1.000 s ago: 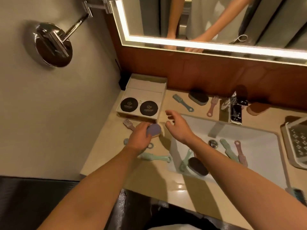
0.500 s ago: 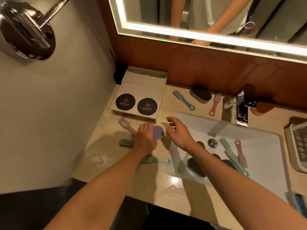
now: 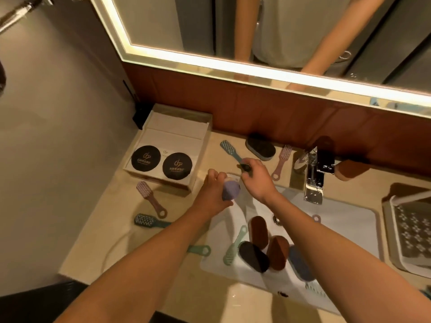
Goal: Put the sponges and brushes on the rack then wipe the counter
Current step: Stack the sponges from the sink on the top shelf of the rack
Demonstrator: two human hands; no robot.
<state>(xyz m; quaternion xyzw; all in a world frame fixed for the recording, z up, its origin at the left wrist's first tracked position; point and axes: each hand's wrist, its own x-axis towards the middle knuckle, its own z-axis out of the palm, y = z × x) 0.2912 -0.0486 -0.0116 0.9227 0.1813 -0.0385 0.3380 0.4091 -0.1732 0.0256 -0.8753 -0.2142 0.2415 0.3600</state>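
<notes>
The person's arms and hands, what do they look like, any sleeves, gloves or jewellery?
Both forearms are bare as far up as the head view shows: no sleeves reach them. The left hand and right hand wear no gloves. No watch, bracelet or ring is visible, and there are no markings on either arm.

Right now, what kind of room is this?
Most likely a bathroom, maybe a hotel's: a white sink with a chrome tap set in a stone counter, below a lit wall mirror.
</notes>
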